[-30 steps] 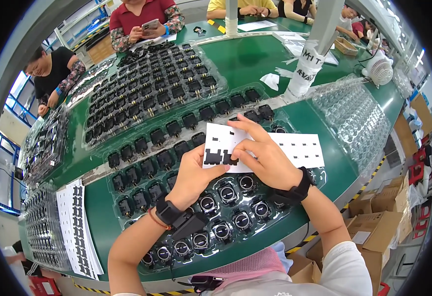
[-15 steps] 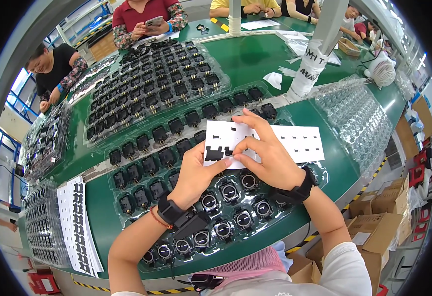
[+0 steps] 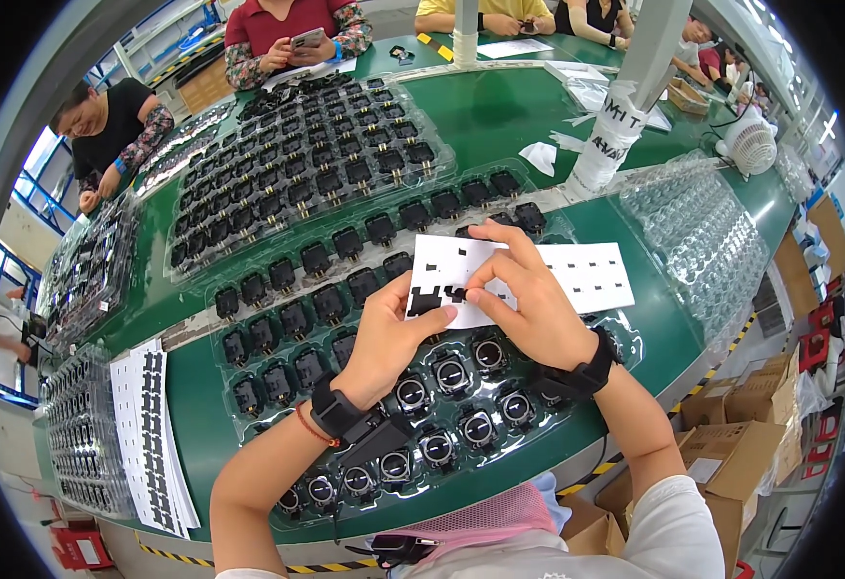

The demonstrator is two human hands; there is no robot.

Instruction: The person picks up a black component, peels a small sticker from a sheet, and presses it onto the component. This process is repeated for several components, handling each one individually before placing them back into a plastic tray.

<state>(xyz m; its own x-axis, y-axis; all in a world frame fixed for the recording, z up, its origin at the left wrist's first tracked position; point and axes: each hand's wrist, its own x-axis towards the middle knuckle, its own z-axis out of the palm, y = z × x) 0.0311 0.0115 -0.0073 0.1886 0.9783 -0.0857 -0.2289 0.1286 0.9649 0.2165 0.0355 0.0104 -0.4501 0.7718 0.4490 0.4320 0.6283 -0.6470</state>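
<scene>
Across the green table point(image 3: 499, 106) little is different; the change is above the near clear tray point(image 3: 444, 411) of round-faced black parts. There the white sheet point(image 3: 586, 278) is held up off the tray, slanting down to the right, and sits slightly further right in view than half a second ago.

The left hand point(image 3: 388, 333) keeps its pinch on the sheet's left end, thumb on the front near the lower edge and its other fingers out of sight behind. The right hand point(image 3: 528, 304) has drawn its thumb and forefinger a little to the right — the two tips nearly meet and seem to nip the edge of a black piece — while its other fingers bend over the sheet.

On the sheet, the left black shape point(image 3: 424, 303) lies flat and looks whole where the thumb leaves it visible. Beside it, the second black piece point(image 3: 455, 292) shows as a much smaller dark patch than a second ago, with white below it; I judge it partly peeled from the backing, though not clearly free. It looks thin, matt and notched, its far end lost at the fingertips. Tiny dark rectangles dot the rest of the sheet.
</scene>
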